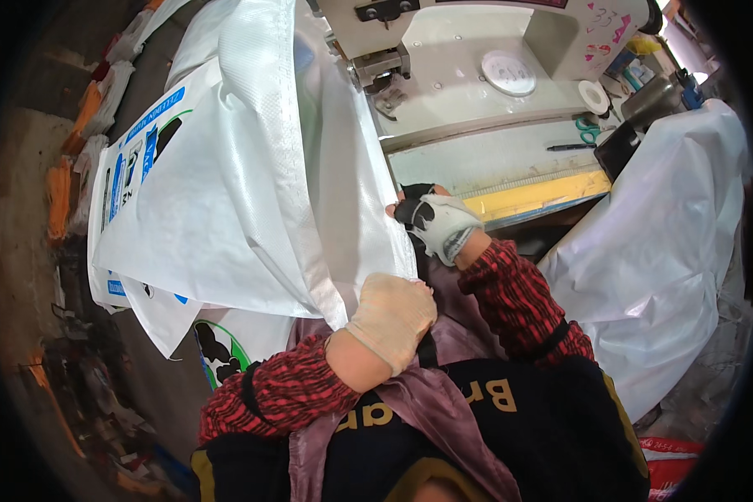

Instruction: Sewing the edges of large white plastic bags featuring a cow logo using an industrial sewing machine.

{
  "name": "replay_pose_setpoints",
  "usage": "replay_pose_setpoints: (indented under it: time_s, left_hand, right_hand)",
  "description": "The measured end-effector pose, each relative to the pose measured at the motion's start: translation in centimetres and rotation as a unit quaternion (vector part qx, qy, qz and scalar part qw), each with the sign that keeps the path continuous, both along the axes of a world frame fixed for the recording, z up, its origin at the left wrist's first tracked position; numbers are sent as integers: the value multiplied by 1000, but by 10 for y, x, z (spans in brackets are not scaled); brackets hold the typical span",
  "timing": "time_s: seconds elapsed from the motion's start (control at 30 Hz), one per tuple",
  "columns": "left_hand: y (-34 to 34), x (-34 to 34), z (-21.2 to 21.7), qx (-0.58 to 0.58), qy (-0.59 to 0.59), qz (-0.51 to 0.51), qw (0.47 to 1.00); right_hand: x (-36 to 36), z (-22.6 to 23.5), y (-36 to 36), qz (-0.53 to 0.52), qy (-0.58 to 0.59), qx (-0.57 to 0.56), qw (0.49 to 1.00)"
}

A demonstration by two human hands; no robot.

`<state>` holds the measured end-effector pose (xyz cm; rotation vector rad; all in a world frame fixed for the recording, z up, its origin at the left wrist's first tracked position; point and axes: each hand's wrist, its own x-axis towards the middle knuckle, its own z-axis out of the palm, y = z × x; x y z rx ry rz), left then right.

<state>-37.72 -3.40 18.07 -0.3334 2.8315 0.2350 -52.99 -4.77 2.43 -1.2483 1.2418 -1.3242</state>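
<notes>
A large white woven plastic sack [268,217] with blue, green and black print drapes from the sewing machine [385,67] down toward my lap. My left hand [393,318], in a beige fingerless glove, is closed on the near corner of the sack's edge. Farther up the same edge is my right hand [437,222], in a white and black glove, its fingers bent and pinching the edge beside the machine table. The sack's upper end lies next to the machine's needle area, where the needle itself is hard to make out.
On the machine bed lie a white round disc [508,74], green-handled scissors [588,130] and a black pen [571,147]. A yellow strip [540,194] runs along the table's front edge. More white sacking [653,251] hangs at the right. Bundles with orange parts [58,201] line the left floor.
</notes>
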Motion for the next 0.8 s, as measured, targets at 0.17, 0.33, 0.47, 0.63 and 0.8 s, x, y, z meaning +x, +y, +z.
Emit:
replay_pose_setpoints:
  time_s: [0.17, 0.33, 0.47, 0.63, 0.8]
  left_hand:
    - [-2, 17, 0, 39, -13, 22, 999]
    - [-7, 6, 10, 121, -86, -5, 989]
    - [-19, -27, 17, 152, -197, -83, 965]
    - [-26, -40, 9, 167, -239, -131, 948]
    - [-42, -43, 27, 132, -227, -122, 957]
  right_hand:
    - [8, 24, -2, -20, 300, 84, 950]
    - [14, 39, -3, -18, 297, 126, 946]
    - [14, 63, -13, 2, 288, 201, 936]
    - [14, 68, -15, 16, 298, 243, 923]
    - [6, 44, -19, -46, 229, 213, 949]
